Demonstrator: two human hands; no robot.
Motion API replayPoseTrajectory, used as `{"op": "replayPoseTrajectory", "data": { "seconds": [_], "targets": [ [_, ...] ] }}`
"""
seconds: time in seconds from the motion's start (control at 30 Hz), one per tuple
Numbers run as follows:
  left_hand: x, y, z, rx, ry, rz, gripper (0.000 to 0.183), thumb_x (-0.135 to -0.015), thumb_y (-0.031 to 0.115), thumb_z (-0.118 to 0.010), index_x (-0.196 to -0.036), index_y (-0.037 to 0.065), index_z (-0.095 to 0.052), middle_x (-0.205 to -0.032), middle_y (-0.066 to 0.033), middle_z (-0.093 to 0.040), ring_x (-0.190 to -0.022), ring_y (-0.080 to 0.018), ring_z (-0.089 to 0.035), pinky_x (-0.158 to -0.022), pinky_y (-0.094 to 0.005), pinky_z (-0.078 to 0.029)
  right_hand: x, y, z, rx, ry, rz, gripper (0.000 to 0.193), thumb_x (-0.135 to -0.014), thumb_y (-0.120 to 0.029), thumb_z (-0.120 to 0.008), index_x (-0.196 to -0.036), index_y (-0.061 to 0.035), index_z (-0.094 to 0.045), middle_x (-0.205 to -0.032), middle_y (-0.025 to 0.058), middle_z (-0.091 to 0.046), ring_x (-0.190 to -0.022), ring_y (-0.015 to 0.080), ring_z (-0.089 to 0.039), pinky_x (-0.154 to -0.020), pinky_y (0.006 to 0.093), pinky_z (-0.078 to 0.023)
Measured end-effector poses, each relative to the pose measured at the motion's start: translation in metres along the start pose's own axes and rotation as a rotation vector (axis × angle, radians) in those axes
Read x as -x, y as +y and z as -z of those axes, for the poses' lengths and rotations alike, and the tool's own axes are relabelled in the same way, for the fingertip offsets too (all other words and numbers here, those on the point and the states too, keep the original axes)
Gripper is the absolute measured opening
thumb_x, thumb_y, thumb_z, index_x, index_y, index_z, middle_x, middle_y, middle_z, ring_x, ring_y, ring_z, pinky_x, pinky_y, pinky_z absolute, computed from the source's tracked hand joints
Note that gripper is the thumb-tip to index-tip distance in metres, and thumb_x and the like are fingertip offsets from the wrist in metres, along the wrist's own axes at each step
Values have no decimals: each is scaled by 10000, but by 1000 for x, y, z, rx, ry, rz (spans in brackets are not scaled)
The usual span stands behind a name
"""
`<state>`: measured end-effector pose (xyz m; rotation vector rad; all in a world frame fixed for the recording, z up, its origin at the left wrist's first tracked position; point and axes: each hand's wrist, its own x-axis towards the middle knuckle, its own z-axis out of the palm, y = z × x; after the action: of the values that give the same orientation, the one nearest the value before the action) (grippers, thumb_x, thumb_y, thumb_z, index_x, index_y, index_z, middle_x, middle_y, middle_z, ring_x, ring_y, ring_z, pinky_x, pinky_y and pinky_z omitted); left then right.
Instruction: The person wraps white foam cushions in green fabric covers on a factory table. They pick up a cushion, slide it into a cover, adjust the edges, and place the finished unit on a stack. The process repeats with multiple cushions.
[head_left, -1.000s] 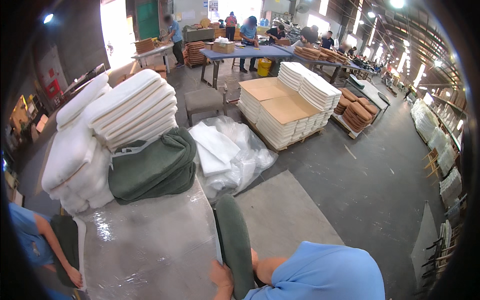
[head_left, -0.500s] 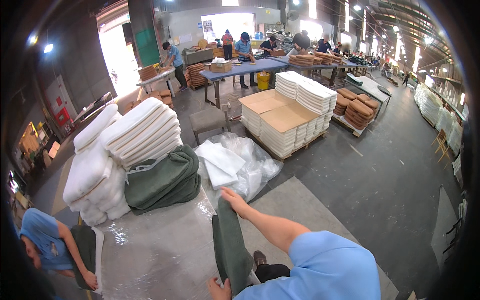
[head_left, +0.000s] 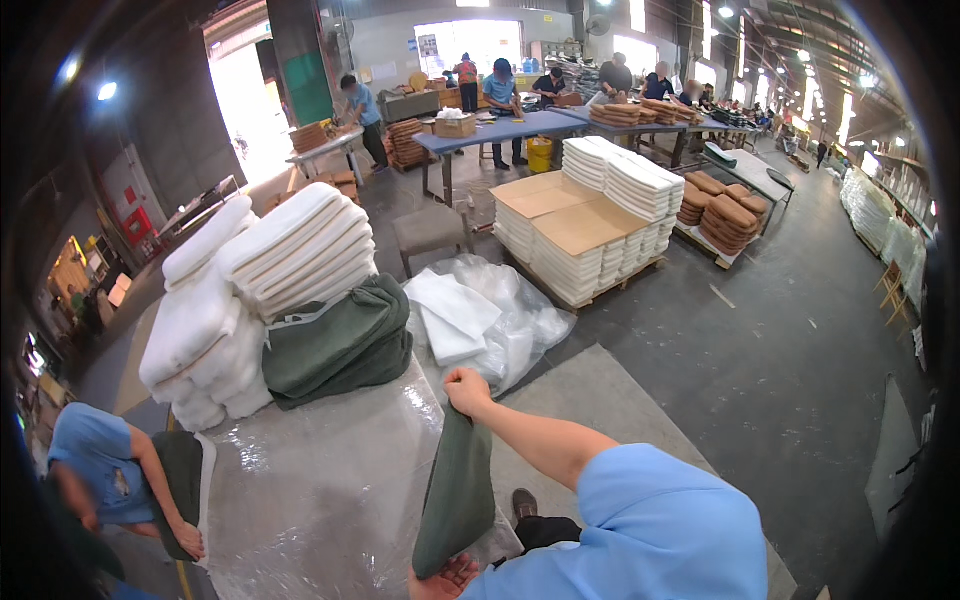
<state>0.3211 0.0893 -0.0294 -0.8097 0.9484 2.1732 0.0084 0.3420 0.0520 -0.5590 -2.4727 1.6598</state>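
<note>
A dark green fabric cushion cover (head_left: 458,495) hangs stretched lengthwise above the near edge of the plastic-wrapped table (head_left: 310,480). My right hand (head_left: 468,392) is closed on its far end, fingers wrapped over the cloth. At the near end, my left hand (head_left: 447,578) is turned palm up beside the cover's lower corner, its fingers apart and partly cut off by the frame's lower edge. Beyond the hands, a folded pile of green covers (head_left: 340,345) lies on the table against stacked white cushion pads (head_left: 295,250).
At the left, a co-worker (head_left: 125,470) in blue handles another green cover with a white pad. Clear plastic bags with white sheets (head_left: 490,320) lie past the table. A pallet of white pads (head_left: 585,235) and a grey chair (head_left: 430,235) stand beyond.
My left hand has turned palm up and loosened at the cover's near end. The cover now hangs flatter and wider, with my right hand still on its far end. The view has shifted slightly.
</note>
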Motion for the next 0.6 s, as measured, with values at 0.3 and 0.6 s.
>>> {"op": "replayPoseTrajectory", "data": {
  "seconds": [0.3, 0.6],
  "targets": [
    [86, 37, 29, 412, 65, 126, 641, -984, 284, -785, -1508, 52, -498, -1454, -182, -602, -1291, -418, -619, -1005, -577, -551, 129, 63, 49, -37, 69, -45, 447, -858, -117, -717, -1293, -47, -644, -1273, 172, -610, -1105, 290, -635, -976, 397, -531],
    [134, 28, 15, 113, 317, 6, 609, -1038, 236, -739, -1541, 59, -445, -1476, -176, -590, -1255, -362, -665, -896, -580, -634, 87, 33, 102, 196, -695, -412, 801, -867, -271, -886, -1482, 86, -516, -1287, 228, -692, -1114, 306, -722, -890, 407, -610]
  ]
}}
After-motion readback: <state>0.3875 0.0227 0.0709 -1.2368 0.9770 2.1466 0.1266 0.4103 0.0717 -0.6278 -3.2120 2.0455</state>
